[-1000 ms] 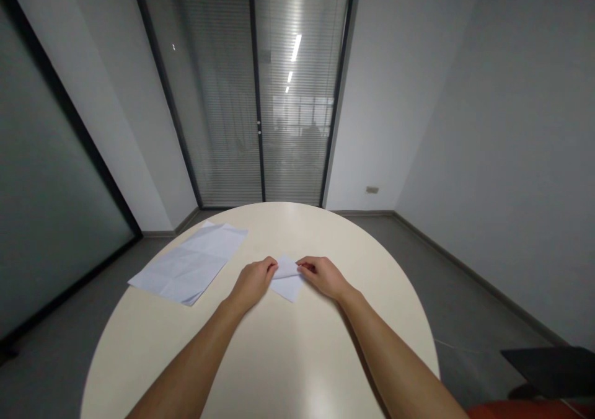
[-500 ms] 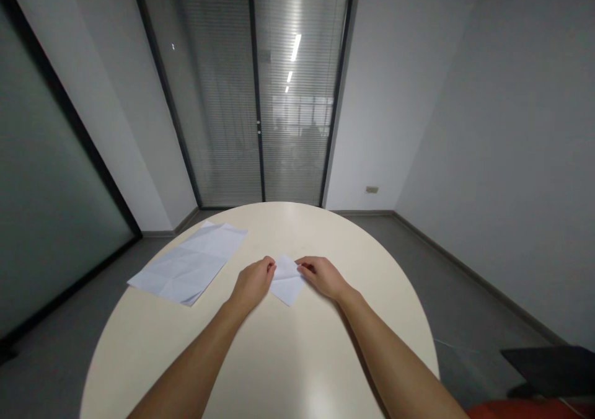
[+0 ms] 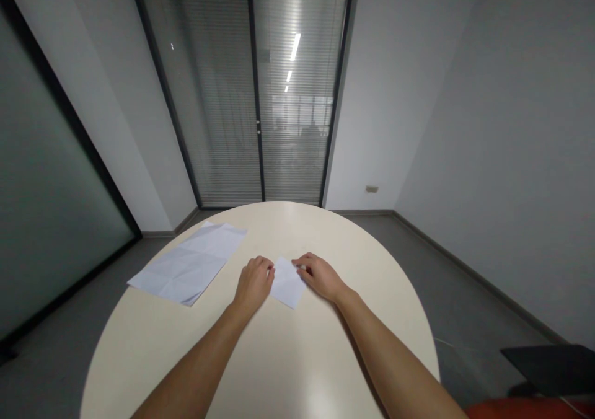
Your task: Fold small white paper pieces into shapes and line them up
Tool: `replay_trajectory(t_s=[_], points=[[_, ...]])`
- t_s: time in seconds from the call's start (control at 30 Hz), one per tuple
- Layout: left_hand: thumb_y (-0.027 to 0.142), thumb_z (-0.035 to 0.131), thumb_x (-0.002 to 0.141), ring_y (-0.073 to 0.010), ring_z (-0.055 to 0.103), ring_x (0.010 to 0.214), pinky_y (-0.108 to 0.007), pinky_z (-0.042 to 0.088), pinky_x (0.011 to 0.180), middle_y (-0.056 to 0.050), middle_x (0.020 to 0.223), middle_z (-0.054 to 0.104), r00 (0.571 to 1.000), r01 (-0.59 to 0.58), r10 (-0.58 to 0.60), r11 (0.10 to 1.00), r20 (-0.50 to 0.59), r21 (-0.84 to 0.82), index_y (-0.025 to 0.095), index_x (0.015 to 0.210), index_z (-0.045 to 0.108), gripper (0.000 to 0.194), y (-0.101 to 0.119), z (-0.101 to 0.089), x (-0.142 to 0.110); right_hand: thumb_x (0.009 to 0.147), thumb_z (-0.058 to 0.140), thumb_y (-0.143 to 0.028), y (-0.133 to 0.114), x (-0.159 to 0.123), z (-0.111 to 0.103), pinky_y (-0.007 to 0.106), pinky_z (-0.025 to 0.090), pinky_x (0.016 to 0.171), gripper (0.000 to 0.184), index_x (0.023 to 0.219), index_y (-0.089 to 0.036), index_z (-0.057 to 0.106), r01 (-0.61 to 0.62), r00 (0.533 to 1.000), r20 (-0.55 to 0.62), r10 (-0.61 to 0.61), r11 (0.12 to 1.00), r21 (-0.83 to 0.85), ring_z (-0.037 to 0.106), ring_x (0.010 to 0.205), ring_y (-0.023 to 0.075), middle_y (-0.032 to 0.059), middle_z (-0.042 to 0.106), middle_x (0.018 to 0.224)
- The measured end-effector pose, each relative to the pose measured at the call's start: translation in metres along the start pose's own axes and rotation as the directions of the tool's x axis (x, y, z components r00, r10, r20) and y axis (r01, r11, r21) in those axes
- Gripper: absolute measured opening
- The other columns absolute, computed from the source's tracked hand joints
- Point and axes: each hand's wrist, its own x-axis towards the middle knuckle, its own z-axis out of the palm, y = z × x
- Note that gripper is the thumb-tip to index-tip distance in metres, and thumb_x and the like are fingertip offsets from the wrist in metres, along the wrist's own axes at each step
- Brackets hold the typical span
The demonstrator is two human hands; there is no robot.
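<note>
A small white piece of paper [image 3: 287, 286], apparently folded, lies near the middle of the table between both hands. At its left edge my left hand [image 3: 254, 284] is closed, thumb and fingers pinching the side. My right hand [image 3: 321, 276] grips the opposite edge with curled fingers, thumb low and index finger by the upper corner. The fingers cover both side edges of the paper; its top and lower corner show.
Larger creased white sheets [image 3: 190, 263] lie on the left of the round cream table [image 3: 279, 357]. A dark flat object [image 3: 551, 366] and something red [image 3: 520, 408] are at lower right. Beyond stands a glass partition with blinds [image 3: 297, 152].
The small paper has turned slightly, its lower corner shifting right and its top a little left. The fingers of my left hand have loosened a bit; my right fingertips moved slightly left.
</note>
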Motion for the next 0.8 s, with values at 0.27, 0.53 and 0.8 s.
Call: replay_trajectory(t_s=[0.27, 0.53, 0.8], points=[[0.020, 0.054, 0.096, -0.0256, 0.059, 0.107, -0.037, 0.045, 0.092, -0.009, 0.113, 0.068, 1.000, 0.003, -0.003, 1.000, 0.019, 0.003, 0.018, 0.106, 0.067, 0.017, 0.001, -0.001, -0.002, 0.092, 0.056, -0.014, 0.007, 0.003, 0.007, 0.031, 0.046, 0.095, 0.029, 0.110, -0.022, 0.078, 0.084, 0.996, 0.018, -0.083, 0.993, -0.083, 0.064, 0.101, 0.0196, 0.0077, 0.072, 0.111], [0.000, 0.048, 0.088, -0.0220, 0.059, 0.122, -0.039, 0.040, 0.109, -0.007, 0.130, 0.068, 0.981, -0.189, 0.192, 0.975, 0.010, -0.119, 0.019, 0.130, 0.063, 0.048, -0.003, 0.007, 0.003, 0.091, 0.061, -0.025, 0.001, 0.001, 0.006, 0.035, 0.044, 0.097, 0.026, 0.112, -0.023, 0.078, 0.095, 0.995, 0.033, -0.091, 0.988, -0.124, 0.061, 0.104, 0.0222, 0.0081, 0.072, 0.113], [0.008, 0.052, 0.091, -0.0238, 0.064, 0.116, -0.041, 0.043, 0.107, -0.007, 0.123, 0.073, 0.971, -0.226, 0.233, 0.968, 0.055, -0.112, 0.021, 0.115, 0.073, 0.035, -0.001, -0.004, -0.001, 0.093, 0.061, -0.028, -0.001, 0.001, 0.002, 0.036, 0.043, 0.095, 0.027, 0.115, -0.030, 0.077, -0.005, 1.000, 0.005, 0.006, 0.982, -0.188, 0.059, 0.107, 0.0238, 0.0075, 0.070, 0.115]])
